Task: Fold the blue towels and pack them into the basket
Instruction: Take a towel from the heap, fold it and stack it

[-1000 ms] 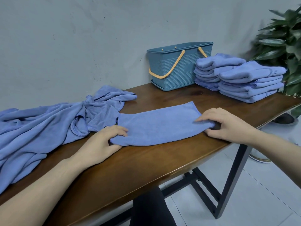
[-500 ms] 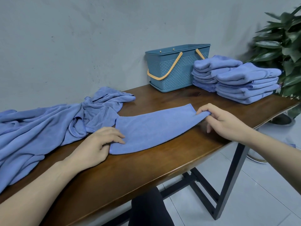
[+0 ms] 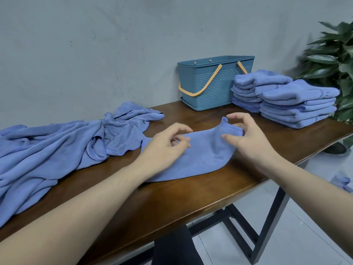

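Both hands are closing toward each other since the earlier frame: the right hand is carrying the right end of the half-folded blue microfibre towel leftward, and the left hand is sliding in from the left end to the towel's middle. The right hand is pinching the raised hem, fingers curled round it; the left hand is resting on the cloth with fingers bent, apparently pinching a small fold, though that is hard to confirm.

Judging by this, the step in hand is the crosswise fold that is shortening the long strip lying on the dark wooden table. The next move is calling for laying the lifted end flat over the left half, edges matched, and smoothing it.

At the back, the teal plastic woven-pattern basket with orange handles is standing against the wall; its inside is not showing from here, so I cannot tell what it holds. Just beside it, two stacks of folded blue towels are waiting, and a crumpled heap of unfolded blue towels is lying on the left.
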A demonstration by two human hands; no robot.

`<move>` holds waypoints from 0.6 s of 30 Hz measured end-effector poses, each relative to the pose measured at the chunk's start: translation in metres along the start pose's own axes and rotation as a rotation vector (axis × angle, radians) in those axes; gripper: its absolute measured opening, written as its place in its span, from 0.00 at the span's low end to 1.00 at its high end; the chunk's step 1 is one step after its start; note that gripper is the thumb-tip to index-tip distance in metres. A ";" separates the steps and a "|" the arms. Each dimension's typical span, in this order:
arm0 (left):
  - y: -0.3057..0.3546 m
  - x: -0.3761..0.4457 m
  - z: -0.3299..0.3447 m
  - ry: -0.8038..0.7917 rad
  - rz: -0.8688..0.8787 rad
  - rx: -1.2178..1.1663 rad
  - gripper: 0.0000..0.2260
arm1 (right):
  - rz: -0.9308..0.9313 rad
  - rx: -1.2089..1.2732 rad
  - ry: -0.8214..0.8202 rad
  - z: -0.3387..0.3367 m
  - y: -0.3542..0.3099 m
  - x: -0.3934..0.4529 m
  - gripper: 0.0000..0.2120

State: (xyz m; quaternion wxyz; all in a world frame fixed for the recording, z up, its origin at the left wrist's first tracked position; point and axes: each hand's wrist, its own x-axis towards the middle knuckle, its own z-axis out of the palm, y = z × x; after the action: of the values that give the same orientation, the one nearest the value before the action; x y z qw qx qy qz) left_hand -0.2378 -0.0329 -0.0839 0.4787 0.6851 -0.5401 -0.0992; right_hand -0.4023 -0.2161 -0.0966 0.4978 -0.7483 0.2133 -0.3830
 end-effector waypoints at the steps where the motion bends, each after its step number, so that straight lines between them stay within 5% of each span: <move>1: 0.002 0.005 0.006 -0.012 0.021 0.017 0.11 | -0.013 0.032 -0.014 0.005 -0.003 -0.002 0.26; 10: 0.000 0.039 0.013 -0.209 0.350 0.364 0.32 | -0.221 0.034 -0.262 0.023 -0.006 -0.012 0.38; 15: -0.001 0.042 0.025 -0.337 0.206 0.390 0.30 | -0.221 0.084 -0.351 0.017 0.004 -0.010 0.40; 18: 0.004 0.045 0.022 -0.293 0.213 0.412 0.22 | -0.143 0.173 -0.376 0.008 0.007 -0.005 0.29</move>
State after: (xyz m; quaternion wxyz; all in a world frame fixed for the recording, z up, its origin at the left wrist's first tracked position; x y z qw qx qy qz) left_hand -0.2368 -0.0826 -0.0754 0.2537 0.6856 -0.6815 -0.0344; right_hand -0.3987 -0.2107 -0.1063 0.5627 -0.7743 0.0294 -0.2879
